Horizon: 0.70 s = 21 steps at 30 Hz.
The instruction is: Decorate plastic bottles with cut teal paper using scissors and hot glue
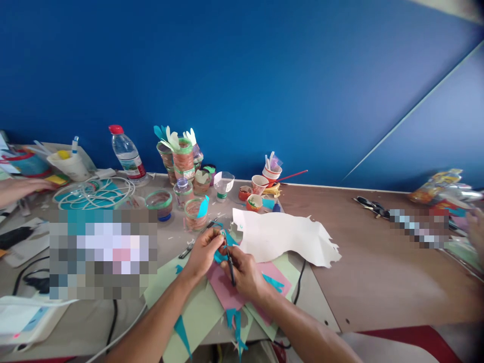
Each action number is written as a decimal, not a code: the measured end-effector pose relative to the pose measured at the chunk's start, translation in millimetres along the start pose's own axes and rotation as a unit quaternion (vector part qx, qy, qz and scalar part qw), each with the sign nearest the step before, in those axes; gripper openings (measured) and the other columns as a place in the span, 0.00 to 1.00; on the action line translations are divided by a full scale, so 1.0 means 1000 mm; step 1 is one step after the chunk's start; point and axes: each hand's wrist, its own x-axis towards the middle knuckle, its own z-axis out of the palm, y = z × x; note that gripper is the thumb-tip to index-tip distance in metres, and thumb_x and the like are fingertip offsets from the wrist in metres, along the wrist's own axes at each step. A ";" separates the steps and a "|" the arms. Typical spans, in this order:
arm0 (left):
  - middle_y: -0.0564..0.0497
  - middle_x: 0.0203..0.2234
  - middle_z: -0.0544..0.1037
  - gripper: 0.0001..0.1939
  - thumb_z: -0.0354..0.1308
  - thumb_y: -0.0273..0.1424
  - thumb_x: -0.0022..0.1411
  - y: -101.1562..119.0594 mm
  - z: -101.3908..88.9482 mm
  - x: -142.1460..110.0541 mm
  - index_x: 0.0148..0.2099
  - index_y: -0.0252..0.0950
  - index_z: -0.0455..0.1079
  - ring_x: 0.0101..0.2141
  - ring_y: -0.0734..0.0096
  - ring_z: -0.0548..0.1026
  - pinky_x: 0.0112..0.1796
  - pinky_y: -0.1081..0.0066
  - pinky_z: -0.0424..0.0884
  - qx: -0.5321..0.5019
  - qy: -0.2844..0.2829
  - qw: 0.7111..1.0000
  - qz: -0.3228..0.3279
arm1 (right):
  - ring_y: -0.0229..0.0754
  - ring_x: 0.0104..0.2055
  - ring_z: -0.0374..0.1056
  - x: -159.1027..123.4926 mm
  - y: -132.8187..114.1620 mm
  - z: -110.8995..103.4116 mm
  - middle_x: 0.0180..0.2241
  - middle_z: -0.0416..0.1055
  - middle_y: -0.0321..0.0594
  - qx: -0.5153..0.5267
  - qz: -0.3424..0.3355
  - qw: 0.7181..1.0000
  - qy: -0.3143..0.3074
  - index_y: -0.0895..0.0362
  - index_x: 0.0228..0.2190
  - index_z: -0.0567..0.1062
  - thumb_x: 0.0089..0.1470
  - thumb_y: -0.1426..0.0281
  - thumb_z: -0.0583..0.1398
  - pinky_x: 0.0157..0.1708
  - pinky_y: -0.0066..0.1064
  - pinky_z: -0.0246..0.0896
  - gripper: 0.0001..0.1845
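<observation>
My right hand (245, 272) is wrapped round a pair of black-handled scissors (231, 270), whose blades point up and to the left. Close to the blade tips, my left hand (204, 252) pinches a small pale piece of paper (222, 232) between thumb and fingers. Blue paper scraps (220, 257) lie under and around both hands. Beneath them rest a pink sheet (227, 290) and pale green sheets (192, 307). A large white paper with ragged edges (280, 234) lies just beyond my right hand.
Behind stand a bowl-like cut bottle (159, 204), wrapped containers with paper petals (183, 156), a red-capped bottle (128, 159) and paper cups (260, 185). A coiled white cable (94, 191) lies left. Other people's hands show at the left (28, 189) and right (475, 229) edges.
</observation>
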 end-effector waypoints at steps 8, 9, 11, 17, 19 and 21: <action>0.56 0.17 0.66 0.10 0.56 0.35 0.52 0.004 -0.005 0.001 0.24 0.36 0.63 0.22 0.76 0.64 0.27 0.74 0.60 0.040 -0.036 0.999 -0.004 | 0.32 0.23 0.50 0.003 -0.004 -0.006 0.21 0.56 0.30 0.009 0.013 1.000 -0.014 0.61 0.36 0.72 0.52 0.66 0.58 0.22 0.25 0.48 0.11; 0.56 0.17 0.66 0.10 0.56 0.35 0.52 0.005 -0.005 0.002 0.23 0.36 0.63 0.21 0.76 0.64 0.26 0.74 0.59 0.044 -0.041 0.998 -0.010 | 0.32 0.23 0.49 0.003 -0.004 -0.007 0.21 0.55 0.30 0.010 0.013 1.000 -0.016 0.61 0.35 0.72 0.53 0.66 0.58 0.22 0.25 0.48 0.11; 0.56 0.16 0.66 0.09 0.55 0.35 0.51 0.006 -0.005 0.002 0.23 0.36 0.63 0.21 0.76 0.63 0.26 0.73 0.59 0.047 -0.049 0.998 -0.018 | 0.32 0.23 0.48 0.003 -0.005 -0.008 0.21 0.54 0.29 0.012 0.013 1.000 -0.021 0.60 0.35 0.72 0.53 0.66 0.58 0.22 0.25 0.47 0.11; 0.55 0.17 0.66 0.10 0.56 0.36 0.51 0.007 -0.009 0.002 0.23 0.36 0.63 0.21 0.76 0.63 0.26 0.73 0.58 0.044 -0.059 0.997 -0.028 | 0.32 0.23 0.47 0.001 -0.006 -0.011 0.20 0.52 0.28 0.001 0.014 0.999 -0.034 0.59 0.33 0.71 0.55 0.66 0.57 0.22 0.25 0.45 0.09; 0.55 0.17 0.67 0.11 0.57 0.36 0.52 0.005 -0.011 0.003 0.24 0.35 0.63 0.21 0.76 0.63 0.26 0.73 0.59 0.038 -0.060 0.997 -0.032 | 0.32 0.23 0.47 0.002 -0.006 -0.013 0.20 0.52 0.29 0.001 0.017 0.999 -0.036 0.59 0.31 0.70 0.54 0.65 0.57 0.22 0.25 0.44 0.09; 0.56 0.18 0.67 0.11 0.57 0.36 0.53 0.002 -0.012 0.004 0.25 0.35 0.63 0.22 0.77 0.63 0.27 0.73 0.59 0.031 -0.051 0.998 -0.031 | 0.32 0.23 0.47 0.003 -0.007 -0.014 0.20 0.53 0.29 0.001 0.021 0.999 -0.035 0.59 0.29 0.69 0.54 0.65 0.57 0.22 0.25 0.44 0.09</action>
